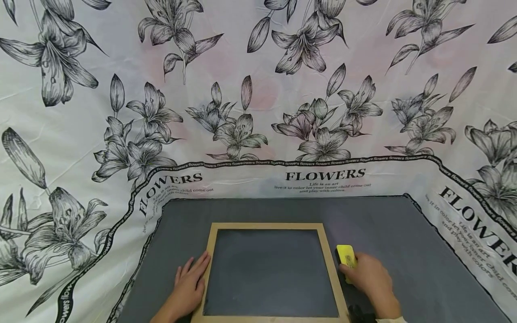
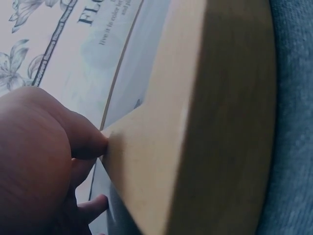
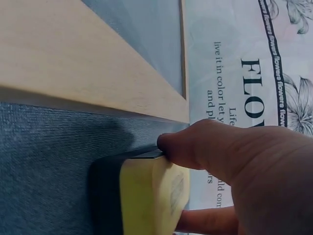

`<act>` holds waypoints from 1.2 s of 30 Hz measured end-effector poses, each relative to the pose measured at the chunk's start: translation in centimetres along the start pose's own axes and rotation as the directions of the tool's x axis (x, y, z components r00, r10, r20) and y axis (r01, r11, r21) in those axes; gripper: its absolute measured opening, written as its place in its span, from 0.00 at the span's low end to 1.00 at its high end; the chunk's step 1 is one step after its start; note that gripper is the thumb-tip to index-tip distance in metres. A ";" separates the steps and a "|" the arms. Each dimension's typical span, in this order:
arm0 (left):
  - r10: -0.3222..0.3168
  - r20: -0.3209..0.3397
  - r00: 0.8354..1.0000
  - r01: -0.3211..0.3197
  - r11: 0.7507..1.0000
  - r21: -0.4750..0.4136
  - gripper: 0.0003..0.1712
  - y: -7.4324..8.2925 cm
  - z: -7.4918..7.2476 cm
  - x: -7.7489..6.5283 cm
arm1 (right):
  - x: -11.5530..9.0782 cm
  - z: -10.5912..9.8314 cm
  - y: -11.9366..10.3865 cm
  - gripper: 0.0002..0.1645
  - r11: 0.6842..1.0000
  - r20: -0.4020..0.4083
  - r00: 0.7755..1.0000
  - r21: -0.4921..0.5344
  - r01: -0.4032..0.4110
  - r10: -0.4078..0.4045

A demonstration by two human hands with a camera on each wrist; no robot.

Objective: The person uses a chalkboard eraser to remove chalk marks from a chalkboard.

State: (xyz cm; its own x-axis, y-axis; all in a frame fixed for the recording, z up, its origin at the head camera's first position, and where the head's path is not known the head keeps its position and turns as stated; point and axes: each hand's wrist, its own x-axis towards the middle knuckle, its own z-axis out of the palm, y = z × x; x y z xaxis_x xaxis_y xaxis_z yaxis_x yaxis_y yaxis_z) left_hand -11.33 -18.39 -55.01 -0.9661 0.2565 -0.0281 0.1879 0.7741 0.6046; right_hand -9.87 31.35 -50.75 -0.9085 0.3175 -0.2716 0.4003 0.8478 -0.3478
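Note:
A small chalkboard (image 1: 270,273) with a light wooden frame (image 1: 266,226) lies flat on the dark grey middle of the tablecloth. My left hand (image 1: 186,287) lies along the frame's left side, its fingers stretched forward and touching the wood. Close up in the left wrist view, fingertips meet the edge of the pale wood (image 2: 146,161). To the right of the board, my right hand (image 1: 370,274) grips a yellow board eraser (image 1: 346,256) between thumb and fingers. The right wrist view shows the eraser's black base (image 3: 106,196) facing the cloth, beside the frame. No marks show on the board's dark surface.
A tablecloth (image 1: 258,179) covers the surface, white with black line-drawn lilies and a printed "FLOWERS" border around its grey centre. A small black object (image 1: 357,313) shows beside the right wrist at the bottom edge of the head view.

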 end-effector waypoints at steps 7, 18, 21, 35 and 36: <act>0.065 -0.082 0.995 -0.058 0.994 0.091 0.34 -0.4 -1.2 0.4 | 0.3 -1.4 0.4 0.50 0.983 -0.078 0.981 -0.035 0.178 -0.180; 0.131 -0.332 0.934 -0.010 0.940 0.341 0.37 -1.4 -5.4 2.0 | 2.7 -3.5 2.1 0.34 0.815 -0.498 0.657 -0.221 0.535 -0.566; 0.103 -0.317 0.943 0.023 0.929 0.369 0.41 -1.8 -6.1 2.2 | 3.5 -3.6 2.8 0.38 0.811 -0.479 0.662 -0.242 0.532 -0.577; 0.035 -0.266 0.963 0.069 0.926 0.372 0.47 -2.5 -6.2 2.4 | 5.0 -2.0 6.1 0.47 0.861 -0.435 0.745 -0.205 0.465 -0.506; 0.033 -0.263 0.964 0.071 0.925 0.373 0.47 -2.6 -6.1 2.4 | 5.0 -1.9 6.2 0.47 0.864 -0.432 0.750 -0.198 0.463 -0.501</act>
State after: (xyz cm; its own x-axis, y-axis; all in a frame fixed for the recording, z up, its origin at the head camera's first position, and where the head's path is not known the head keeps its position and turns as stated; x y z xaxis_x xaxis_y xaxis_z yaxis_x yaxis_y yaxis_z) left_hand -15.22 -23.27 -51.78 -0.9720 0.1202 0.2021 0.1716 0.9502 0.2603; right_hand -12.19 38.97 -52.54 -0.9336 -0.0029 0.3582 -0.0982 0.9637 -0.2483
